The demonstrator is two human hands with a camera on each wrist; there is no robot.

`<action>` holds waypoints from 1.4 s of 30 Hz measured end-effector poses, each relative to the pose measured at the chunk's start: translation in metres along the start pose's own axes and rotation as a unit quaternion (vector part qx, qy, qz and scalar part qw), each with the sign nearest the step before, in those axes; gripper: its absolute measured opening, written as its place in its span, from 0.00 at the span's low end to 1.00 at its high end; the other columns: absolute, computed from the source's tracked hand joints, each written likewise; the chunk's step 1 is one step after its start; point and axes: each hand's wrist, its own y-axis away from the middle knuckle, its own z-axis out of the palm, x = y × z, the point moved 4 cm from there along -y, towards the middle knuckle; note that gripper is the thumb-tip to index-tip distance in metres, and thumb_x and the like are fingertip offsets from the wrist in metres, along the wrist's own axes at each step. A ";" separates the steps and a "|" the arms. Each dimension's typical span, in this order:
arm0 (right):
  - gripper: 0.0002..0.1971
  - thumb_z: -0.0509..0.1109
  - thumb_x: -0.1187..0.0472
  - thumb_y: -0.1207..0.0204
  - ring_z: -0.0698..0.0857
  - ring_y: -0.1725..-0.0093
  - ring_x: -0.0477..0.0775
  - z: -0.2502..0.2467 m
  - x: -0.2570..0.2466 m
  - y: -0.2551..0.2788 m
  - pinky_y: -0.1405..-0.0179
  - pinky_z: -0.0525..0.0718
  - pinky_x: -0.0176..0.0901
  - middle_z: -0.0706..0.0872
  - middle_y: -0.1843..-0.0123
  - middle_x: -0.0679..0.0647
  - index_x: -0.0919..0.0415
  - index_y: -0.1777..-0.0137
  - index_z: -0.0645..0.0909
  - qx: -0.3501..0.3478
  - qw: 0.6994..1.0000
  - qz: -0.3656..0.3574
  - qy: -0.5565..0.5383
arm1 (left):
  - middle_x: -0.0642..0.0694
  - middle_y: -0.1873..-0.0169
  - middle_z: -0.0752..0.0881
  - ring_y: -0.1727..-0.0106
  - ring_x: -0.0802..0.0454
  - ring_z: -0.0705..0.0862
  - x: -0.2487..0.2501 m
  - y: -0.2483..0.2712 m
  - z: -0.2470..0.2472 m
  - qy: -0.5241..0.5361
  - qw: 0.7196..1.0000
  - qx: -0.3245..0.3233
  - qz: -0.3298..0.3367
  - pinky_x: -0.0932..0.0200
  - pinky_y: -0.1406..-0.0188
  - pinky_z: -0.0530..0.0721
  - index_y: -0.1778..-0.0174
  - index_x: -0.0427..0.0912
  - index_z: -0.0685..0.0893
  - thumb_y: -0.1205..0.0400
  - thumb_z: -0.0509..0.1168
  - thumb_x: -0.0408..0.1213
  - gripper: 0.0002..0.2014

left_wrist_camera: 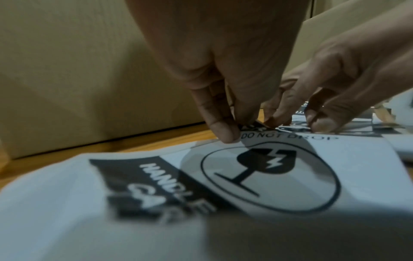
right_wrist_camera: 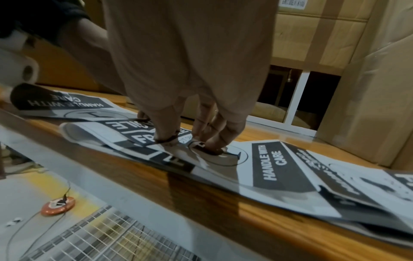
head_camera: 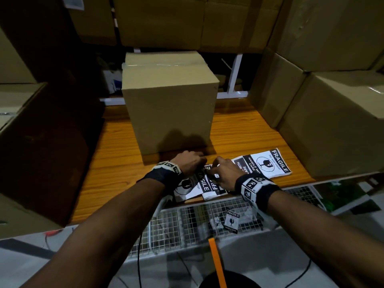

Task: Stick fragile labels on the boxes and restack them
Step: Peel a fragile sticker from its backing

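A plain cardboard box (head_camera: 170, 104) stands upright on the wooden table (head_camera: 116, 163), just behind my hands. Several black-and-white fragile labels lie overlapping along the table's front edge. My left hand (head_camera: 192, 163) pinches the top corner of one fragile label (left_wrist_camera: 279, 176) between thumb and fingers (left_wrist_camera: 225, 130). My right hand (head_camera: 220, 173) sits right beside it, its curled fingertips (right_wrist_camera: 212, 147) down on the same pile of labels (right_wrist_camera: 270, 162) at that corner. Another label (head_camera: 268, 163) lies flat to the right, untouched.
Stacks of cardboard boxes wall in the table on the right (head_camera: 332, 113), on the left (head_camera: 31, 142) and on the shelf behind (head_camera: 187, 21). Below the front edge hangs a wire mesh basket (head_camera: 176, 227) with a small fragile label (head_camera: 231, 221) in it. An orange strip (head_camera: 217, 265) stands near my body.
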 end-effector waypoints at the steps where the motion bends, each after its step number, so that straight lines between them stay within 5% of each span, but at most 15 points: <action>1: 0.18 0.67 0.52 0.16 0.72 0.34 0.64 -0.001 -0.001 0.000 0.35 0.77 0.54 0.73 0.31 0.58 0.46 0.27 0.81 0.001 1.000 -0.001 0.005 | 0.42 0.42 0.79 0.50 0.38 0.83 0.000 0.002 0.000 -0.001 1.000 0.007 0.006 0.48 0.60 0.76 0.40 0.40 0.81 0.11 0.59 0.40 0.10; 14: 0.25 0.62 0.53 0.15 0.69 0.31 0.65 0.013 -0.001 0.011 0.39 0.81 0.60 0.67 0.26 0.57 0.41 0.19 0.67 0.002 0.997 0.006 0.075 | 0.44 0.50 0.83 0.51 0.40 0.83 -0.008 0.019 -0.002 0.066 0.993 0.096 0.025 0.50 0.60 0.78 0.53 0.41 0.85 0.20 0.73 0.38 0.06; 22: 0.40 0.71 0.57 0.23 0.67 0.27 0.67 0.025 -0.003 0.017 0.37 0.78 0.63 0.64 0.22 0.58 0.41 0.17 0.53 -0.011 0.994 0.016 0.108 | 0.44 0.54 0.87 0.55 0.42 0.85 -0.009 0.026 -0.003 0.102 0.987 0.121 0.025 0.51 0.60 0.82 0.58 0.39 0.88 0.25 0.76 0.32 0.04; 27: 0.41 0.71 0.61 0.23 0.66 0.27 0.66 0.026 -0.001 0.017 0.33 0.75 0.62 0.63 0.21 0.57 0.41 0.16 0.53 -0.011 0.994 0.016 0.105 | 0.47 0.57 0.88 0.58 0.47 0.87 -0.011 0.031 -0.002 0.119 0.985 0.126 0.016 0.49 0.58 0.87 0.56 0.41 0.89 0.25 0.77 0.31 0.05; 32: 0.43 0.71 0.64 0.23 0.65 0.25 0.67 0.026 0.000 0.014 0.33 0.74 0.62 0.61 0.19 0.56 0.40 0.15 0.52 -0.009 0.993 0.016 0.114 | 0.47 0.58 0.83 0.60 0.46 0.84 -0.052 0.051 -0.017 0.127 0.981 0.126 -0.071 0.54 0.62 0.81 0.56 0.40 0.84 0.23 0.76 0.33 0.07; 35: 0.38 0.69 0.60 0.21 0.67 0.28 0.68 0.026 0.002 0.012 0.37 0.77 0.59 0.63 0.22 0.56 0.40 0.16 0.54 -0.003 0.995 0.011 0.101 | 0.45 0.53 0.83 0.58 0.48 0.83 -0.038 0.052 -0.029 0.093 0.988 0.117 -0.022 0.53 0.60 0.85 0.49 0.37 0.87 0.19 0.72 0.31 0.04; 38: 0.35 0.69 0.59 0.22 0.69 0.31 0.67 0.025 0.001 0.010 0.40 0.78 0.58 0.66 0.25 0.56 0.38 0.19 0.58 0.014 0.996 0.001 0.087 | 0.44 0.48 0.85 0.51 0.48 0.84 -0.005 0.039 -0.024 0.078 0.991 0.104 0.039 0.51 0.52 0.86 0.41 0.40 0.87 0.20 0.74 0.36 0.12; 42: 0.27 0.67 0.60 0.20 0.69 0.31 0.63 0.023 0.001 0.009 0.39 0.77 0.55 0.71 0.28 0.54 0.43 0.22 0.70 0.029 0.998 -0.001 0.063 | 0.38 0.44 0.84 0.44 0.38 0.83 0.017 0.013 -0.008 -0.018 0.996 0.031 0.078 0.41 0.50 0.84 0.38 0.40 0.87 0.17 0.70 0.39 0.13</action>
